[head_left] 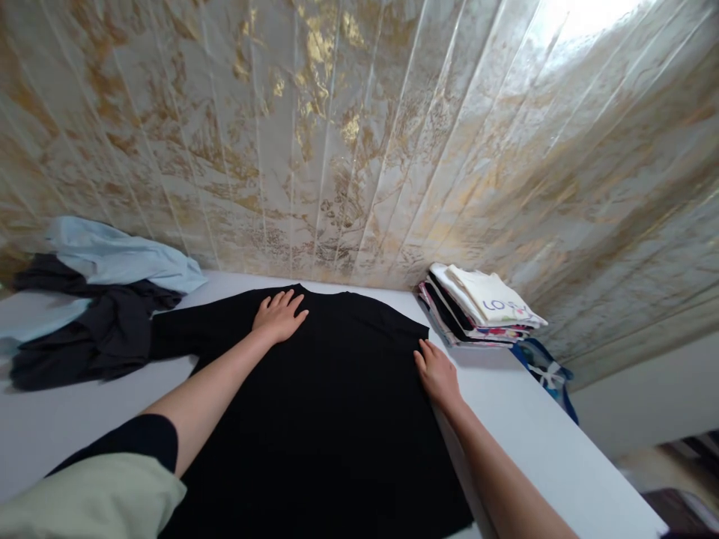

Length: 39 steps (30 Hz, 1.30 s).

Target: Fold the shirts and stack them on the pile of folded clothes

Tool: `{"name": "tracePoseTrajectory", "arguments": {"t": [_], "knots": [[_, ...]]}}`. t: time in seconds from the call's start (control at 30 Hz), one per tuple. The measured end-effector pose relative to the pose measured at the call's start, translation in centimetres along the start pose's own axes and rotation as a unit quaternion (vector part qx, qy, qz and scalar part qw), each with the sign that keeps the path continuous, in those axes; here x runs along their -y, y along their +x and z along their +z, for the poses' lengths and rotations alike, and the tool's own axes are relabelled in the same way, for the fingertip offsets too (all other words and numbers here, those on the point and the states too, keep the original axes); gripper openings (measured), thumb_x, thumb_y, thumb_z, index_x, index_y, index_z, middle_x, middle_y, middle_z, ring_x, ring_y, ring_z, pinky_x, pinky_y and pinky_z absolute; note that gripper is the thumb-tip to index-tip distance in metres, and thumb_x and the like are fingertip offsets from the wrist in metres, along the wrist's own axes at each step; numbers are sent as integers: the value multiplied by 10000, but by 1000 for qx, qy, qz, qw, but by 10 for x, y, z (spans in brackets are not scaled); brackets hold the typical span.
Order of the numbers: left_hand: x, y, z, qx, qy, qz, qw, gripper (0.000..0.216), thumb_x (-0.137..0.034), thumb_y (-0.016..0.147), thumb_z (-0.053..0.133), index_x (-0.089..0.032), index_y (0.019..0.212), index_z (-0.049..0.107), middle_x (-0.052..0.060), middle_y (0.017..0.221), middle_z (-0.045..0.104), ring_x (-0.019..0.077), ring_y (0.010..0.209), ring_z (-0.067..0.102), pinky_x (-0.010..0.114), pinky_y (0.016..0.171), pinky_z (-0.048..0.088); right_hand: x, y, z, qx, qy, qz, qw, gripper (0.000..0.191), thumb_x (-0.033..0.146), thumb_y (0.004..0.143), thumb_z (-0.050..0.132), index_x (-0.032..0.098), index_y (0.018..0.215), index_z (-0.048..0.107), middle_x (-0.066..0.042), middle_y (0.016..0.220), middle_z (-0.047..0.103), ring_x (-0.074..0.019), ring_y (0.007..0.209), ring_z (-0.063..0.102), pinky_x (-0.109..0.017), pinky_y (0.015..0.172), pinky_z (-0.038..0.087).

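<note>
Nearest, lower left of frame: pale green fabric sleeve with a black inner cuff, forearm crossing the garment; if the forearm leans or slides, it could ruck the cloth under it

Bottom to centre: black, matte, long-sleeved cloth garment, laid out on the smooth white tabletop, lower part running out of frame at the bottom; cloth so dark that small creases hardly show, so one could be pressed in unnoticed

Right of centre: right hand at the garment's side edge, just below the shoulder corner; fingers close together, cannot tell whether they pinch the cloth; an uneven pull here would skew that edge

Upper centre-left: left hand palm down near the neckline, fingers slightly spread, nothing pinched; light pressure might let the neckline shift if the other side is tugged

Left of frame: extended sleeve meets a crumpled dark grey cloth, its end not discernible; a tug could drag that cloth and the light blue crumpled fabric along

Right, farther back: uneven folded stack of mixed clothes, cream lettered piece on top, near the right hand; a knock could topple it towards the blue, see-through bag beside it
</note>
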State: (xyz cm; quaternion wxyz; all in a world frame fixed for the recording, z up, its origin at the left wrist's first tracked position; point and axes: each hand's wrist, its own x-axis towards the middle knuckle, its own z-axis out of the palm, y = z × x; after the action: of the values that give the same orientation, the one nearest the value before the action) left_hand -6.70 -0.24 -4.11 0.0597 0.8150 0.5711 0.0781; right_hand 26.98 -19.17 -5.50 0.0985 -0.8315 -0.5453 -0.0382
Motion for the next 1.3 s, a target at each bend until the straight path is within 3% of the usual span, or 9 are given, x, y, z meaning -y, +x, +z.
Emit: {"name": "tracePoseTrajectory", "arguments": {"t": [0.17,0.37,0.47,0.63,0.77,0.9,1.1,1.2,1.3], "knots": [[-2,0,0,-8,19,-1,1000,631,-539,937,226,-233,1481,316,83,1576,230,271,1440,203,467,1137,162,-30,31,-11,-32,75,39,996,407,327,921,407,110,1215,586,-143,1187,628,-242,1114,569,-319,944,406],[-2,3,3,-9,42,-6,999,628,-532,939,223,-235,1485,307,70,1580,223,256,1439,211,462,1135,180,-5,64,-20,16,70,131,989,331,455,867,511,166,946,650,-106,962,682,-224,903,633,-283,722,434],[-1,4,4,-10,48,-6,999,626,-533,940,215,-241,1486,305,64,1580,222,249,1438,214,455,1137,180,4,75,-21,31,66,120,990,182,333,834,562,183,897,643,-62,883,687,-189,841,634,-248,679,414],[-1,5,5,-12,46,-6,999,626,-541,938,218,-247,1483,311,62,1577,233,252,1438,213,461,1135,178,2,86,-33,-8,36,99,994,216,240,875,468,201,1018,625,-83,1058,648,-198,955,613,-260,716,418],[-3,3,3,-9,44,-12,999,622,-536,938,226,-245,1480,317,62,1578,231,253,1437,217,459,1136,177,8,82,-41,13,-9,91,996,250,213,856,493,178,1059,635,-141,1105,617,-255,988,608,-319,748,438],[-4,2,3,-15,48,-9,999,616,-531,938,226,-251,1479,319,60,1575,240,252,1435,223,461,1134,182,46,73,-41,5,-27,-17,999,324,273,901,462,161,1170,602,-165,1159,590,-279,1064,571,-360,852,431],[-3,3,4,-7,37,-10,999,617,-538,934,231,-266,1482,309,56,1580,225,256,1440,212,463,1137,175,138,71,-22,63,60,-195,977,422,365,951,383,185,1302,533,-120,1329,532,-246,1190,501,-355,976,384],[-2,3,6,-12,31,-8,999,609,-540,934,238,-278,1478,317,51,1579,230,253,1441,209,468,1139,169,168,76,1,101,69,-224,967,489,438,965,339,225,1391,452,-81,1465,419,-241,1328,375,-400,1059,306],[0,5,8,-16,27,-4,1000,610,-555,932,236,-287,1472,326,45,1576,238,254,1442,206,473,1139,165,177,84,23,101,55,-191,975,558,497,964,304,275,1476,315,-33,1562,256,-238,1423,206,-456,1123,182]]}}
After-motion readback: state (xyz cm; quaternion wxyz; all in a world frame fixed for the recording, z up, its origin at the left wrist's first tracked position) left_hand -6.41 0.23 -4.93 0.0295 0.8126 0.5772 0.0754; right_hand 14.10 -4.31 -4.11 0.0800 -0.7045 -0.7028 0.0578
